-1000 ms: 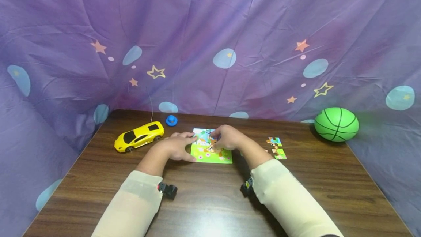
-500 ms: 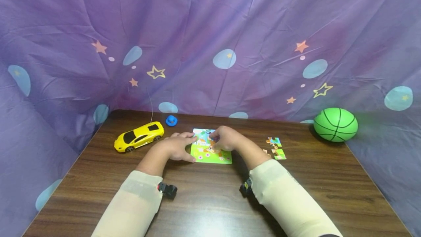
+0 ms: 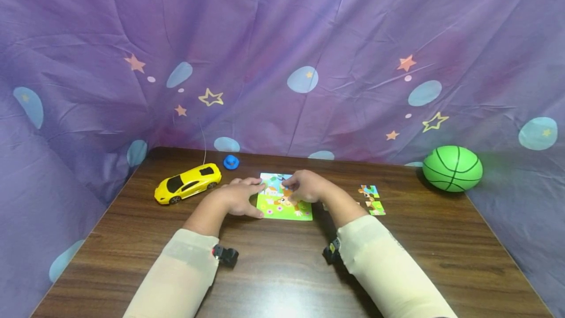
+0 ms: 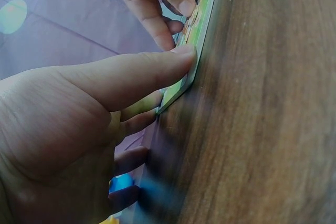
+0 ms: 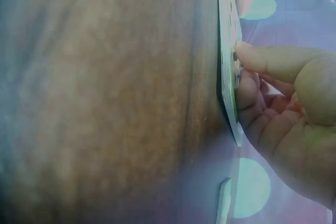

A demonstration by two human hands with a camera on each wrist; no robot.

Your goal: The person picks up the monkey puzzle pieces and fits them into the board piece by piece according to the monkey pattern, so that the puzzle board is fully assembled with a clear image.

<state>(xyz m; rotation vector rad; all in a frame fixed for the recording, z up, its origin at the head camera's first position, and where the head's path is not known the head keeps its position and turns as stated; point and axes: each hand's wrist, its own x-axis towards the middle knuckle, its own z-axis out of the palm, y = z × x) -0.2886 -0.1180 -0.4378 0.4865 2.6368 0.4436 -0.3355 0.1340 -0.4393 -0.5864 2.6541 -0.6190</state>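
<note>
A square puzzle board (image 3: 275,214) with a bright cartoon picture lies flat on the table. My left hand (image 3: 240,197) rests at its left side, thumb (image 4: 157,69) straight on the near corner and the other fingers spread along the edge. Over the board's right part, my right hand (image 3: 309,185) has its thumb and forefinger close together, pinching a puzzle piece low at the picture. That piece is mostly hidden by the fingers. In the right wrist view the thumb (image 5: 273,62) touches down at the board's surface (image 5: 227,77) beside the curled fingers.
Several loose puzzle pieces (image 3: 376,206) lie right of the board, partly behind the right forearm. A yellow toy car (image 3: 187,184) and a small blue toy (image 3: 231,162) stand at the left. A green ball (image 3: 452,168) sits at the back right, before a purple curtain (image 3: 247,63).
The right thumb and forefinger have shifted very slightly over the picture. My left hand keeps its place on the board, and the board stays put.
</note>
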